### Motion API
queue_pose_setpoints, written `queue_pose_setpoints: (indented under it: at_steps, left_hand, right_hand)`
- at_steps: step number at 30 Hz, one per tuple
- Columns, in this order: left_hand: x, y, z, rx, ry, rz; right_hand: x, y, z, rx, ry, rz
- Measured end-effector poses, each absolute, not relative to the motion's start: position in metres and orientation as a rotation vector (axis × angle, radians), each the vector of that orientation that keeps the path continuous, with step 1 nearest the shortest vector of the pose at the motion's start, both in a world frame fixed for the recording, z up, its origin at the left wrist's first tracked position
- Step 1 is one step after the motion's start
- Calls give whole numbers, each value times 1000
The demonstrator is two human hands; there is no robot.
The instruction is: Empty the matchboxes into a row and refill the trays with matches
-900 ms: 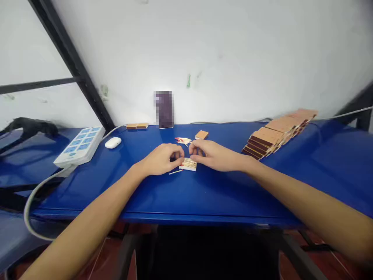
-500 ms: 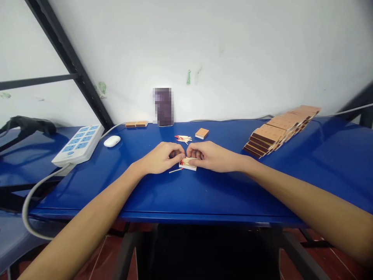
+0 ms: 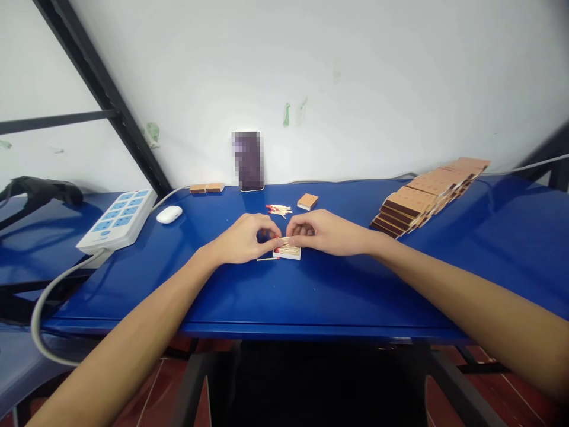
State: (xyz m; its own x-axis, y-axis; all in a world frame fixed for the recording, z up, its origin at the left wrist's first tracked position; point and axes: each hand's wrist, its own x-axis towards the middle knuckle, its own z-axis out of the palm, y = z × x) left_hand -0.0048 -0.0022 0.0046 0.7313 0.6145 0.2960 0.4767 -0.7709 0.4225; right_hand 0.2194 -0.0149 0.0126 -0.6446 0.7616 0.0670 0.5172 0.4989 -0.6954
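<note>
Matchbox tray (image 3: 291, 257), matches (image 3: 288, 249) inside: between near and far edges of surface (image 3: 311, 296). Left hand (image 3: 244, 239), right hand (image 3: 329, 232): curled narrow at tray, grip unclear. Right thumb (image 3: 300, 241) drawn back, more matches bared.

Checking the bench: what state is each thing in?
Matchbox tray: uncovered, holding matches
Left hand: curled at tray
Right hand: curled at tray
Loose match: flat, beside tray
Match pile: unboxed
Lone matchbox: lying flat
Matchbox row: fanned, slanting
Earbud case: shut
Smartphone: propped upright
Power strip: no plugs
</note>
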Motion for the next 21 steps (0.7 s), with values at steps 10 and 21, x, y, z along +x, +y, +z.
queue_pose_setpoints:
  at_steps: [10, 21]
  left_hand:
    - [-6, -2, 5, 2595, 883, 599]
    - [-5, -2, 4, 2633, 875, 596]
  right_hand:
    - [220, -14, 12, -1097, -2395, 851]
    - [221, -14, 11, -1064, -2369, 846]
